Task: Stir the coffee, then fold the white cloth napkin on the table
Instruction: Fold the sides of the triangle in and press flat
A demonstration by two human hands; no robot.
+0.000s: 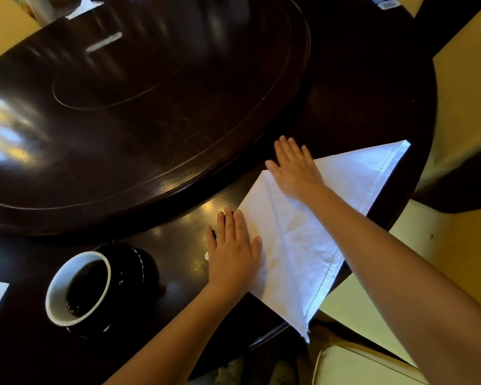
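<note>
on the white cloth napkin (311, 226), left hand (233, 251) and right hand (295, 168), both flat, fingers spread

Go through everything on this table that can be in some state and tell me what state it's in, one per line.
White cloth napkin: folded into a triangle, lying flat, one corner hanging past the table edge.
Coffee cup: upright, holding dark coffee, no spoon in it.
Left hand: open, palm flat on the napkin's left edge.
Right hand: open, palm flat on the napkin's far edge.
Dark table: glossy, raised centre turntable bare near the person.
</note>
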